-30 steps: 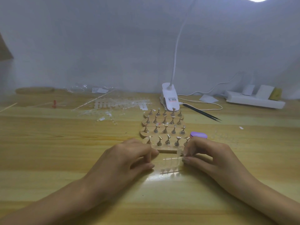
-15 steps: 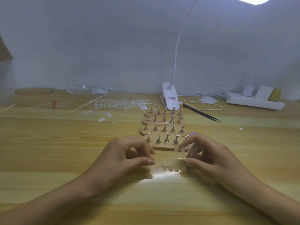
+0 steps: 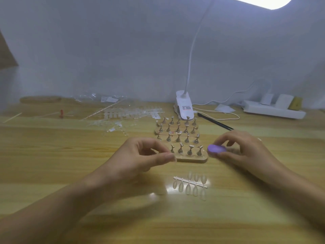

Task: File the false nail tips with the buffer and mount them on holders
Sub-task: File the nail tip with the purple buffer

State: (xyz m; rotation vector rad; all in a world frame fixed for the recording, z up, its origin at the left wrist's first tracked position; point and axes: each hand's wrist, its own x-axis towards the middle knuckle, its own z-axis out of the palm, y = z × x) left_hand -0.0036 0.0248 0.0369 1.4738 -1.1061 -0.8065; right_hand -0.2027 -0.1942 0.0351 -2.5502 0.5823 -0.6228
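Nearest to me, the strip of nail tips [image 3: 190,184] lies flat on the wooden table [image 3: 52,164], free of both hands, at 6 o'clock from the holder board [image 3: 190,159]. Clear tips stand out on both sides of its thin stem.

My left forearm comes in from 7 o'clock and the left hand [image 3: 140,157] hovers over the table at 9 o'clock from the board. Its fingers are curled, and the thumb and the forefinger meet in a narrow pinch just beside the board's near left corner. I cannot tell if a clear tip is between them.

My right forearm comes in from 4 o'clock. The right hand [image 3: 246,152] is at 3 o'clock from the board and pinches the purple buffer [image 3: 216,149] between the thumb below and the fingers above. The buffer is just beside the board's right end.

On the boards, rows of small metal holders [image 3: 180,148] stand upright. Farther, at 12 o'clock, is the white lamp base [image 3: 184,106]; at 10 o'clock, more clear strips [image 3: 130,113]; at 2 o'clock, a white power strip [image 3: 274,111].
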